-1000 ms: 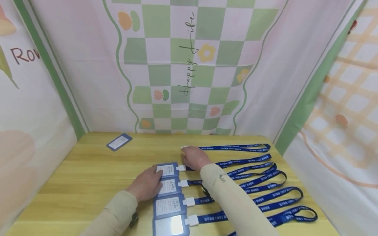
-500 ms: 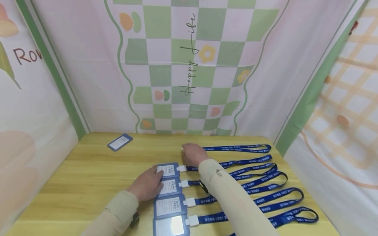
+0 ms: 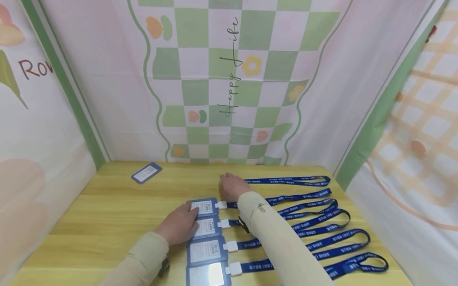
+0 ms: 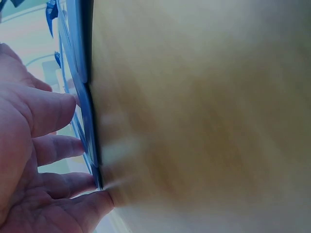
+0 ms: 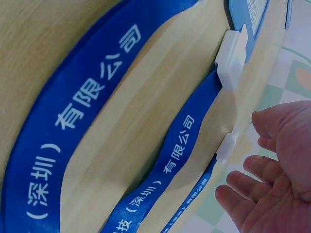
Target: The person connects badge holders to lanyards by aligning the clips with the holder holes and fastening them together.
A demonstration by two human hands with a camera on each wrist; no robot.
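Observation:
Blue ID card holders (image 3: 206, 252) lie in a column on the table, each joined by a white clip (image 3: 231, 246) to a blue printed lanyard (image 3: 255, 265). My left hand (image 3: 177, 225) rests at the left edge of the two farthest holders, its thumb on the top one. In the left wrist view, the fingers (image 4: 58, 150) touch the holders' edges, extended. My right hand (image 3: 233, 187) is at the left end of the farthest lanyard (image 3: 286, 181). In the right wrist view, its fingers (image 5: 250, 184) are loosely bent beside that lanyard's white clip (image 5: 226, 148), without a visible grip.
A lone blue card holder (image 3: 146, 173) lies at the table's back left. Looped ends of several lanyards (image 3: 368, 262) spread toward the right edge. A patterned curtain (image 3: 229, 79) stands behind the wooden table (image 3: 96, 222).
My right hand has shifted slightly left and back, covering the farthest lanyard's white clip in the head view. The left hand has stayed on the holders.

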